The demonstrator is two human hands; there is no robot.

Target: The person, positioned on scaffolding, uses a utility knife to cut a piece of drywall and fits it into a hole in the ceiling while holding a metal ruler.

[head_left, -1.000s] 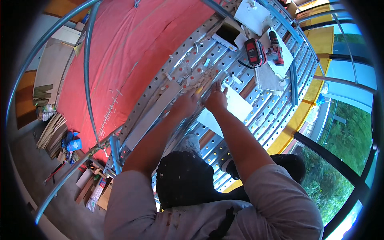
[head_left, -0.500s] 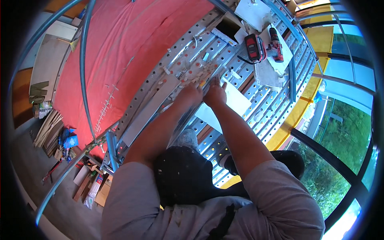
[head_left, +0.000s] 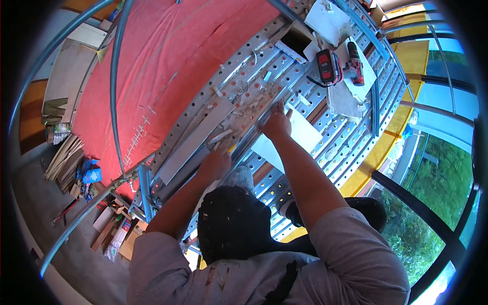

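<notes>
Near the centre of the frame, the left hand (head_left: 216,162) is curling closed around a small yellow item (head_left: 232,148), whose tip is showing at the top of the fist; most of it is hidden. Higher and further right, the right hand (head_left: 277,124) is resting on a shiny metal rail (head_left: 249,141), fingers pointing up the frame and thumb standing apart; whether the fingers are gripping the rail or only pressing on it, I cannot tell. The rail is running diagonally through the middle of the frame, from below the hands up toward the right.

A white board (head_left: 305,133) is lying just right of the rail, with the right forearm crossing above it. Left of the rail, a grey strip (head_left: 195,145) is lying roughly parallel, and pale scraps (head_left: 246,113) are littering the perforated platform (head_left: 328,157) between them.

In the upper right, a drill (head_left: 356,68) is lying on a pale panel (head_left: 367,81), with a red-and-black tool (head_left: 329,67) sitting just beside it and an open box (head_left: 311,51) standing to their left. A red sheet (head_left: 168,76) is filling the upper left, and a grey shoe (head_left: 240,178) is showing below the hands.
</notes>
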